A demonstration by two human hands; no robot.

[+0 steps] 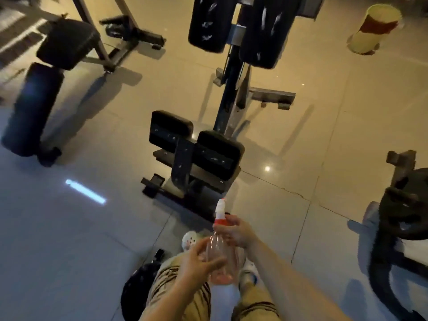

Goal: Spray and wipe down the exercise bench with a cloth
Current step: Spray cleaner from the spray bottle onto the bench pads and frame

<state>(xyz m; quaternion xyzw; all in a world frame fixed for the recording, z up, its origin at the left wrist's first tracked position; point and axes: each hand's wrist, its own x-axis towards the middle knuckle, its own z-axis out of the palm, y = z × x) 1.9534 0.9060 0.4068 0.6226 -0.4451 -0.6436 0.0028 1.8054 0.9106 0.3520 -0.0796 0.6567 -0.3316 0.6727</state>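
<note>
Hands: right hand (236, 231) grips spray bottle (221, 258) at its red collar; left hand (196, 262) wraps the clear body. Contents: shallow pink liquid at bottom. Bench (196, 149): just ahead, black pads.

Dim, warm-lit gym: glossy tiled floor (324, 126), a tipped yellow-red bin (375, 28), weight plates (407, 209) at right.

Dim, warm yellowish light, glare spots on the glossy floor (301, 144), blurred and warped edges.
</note>
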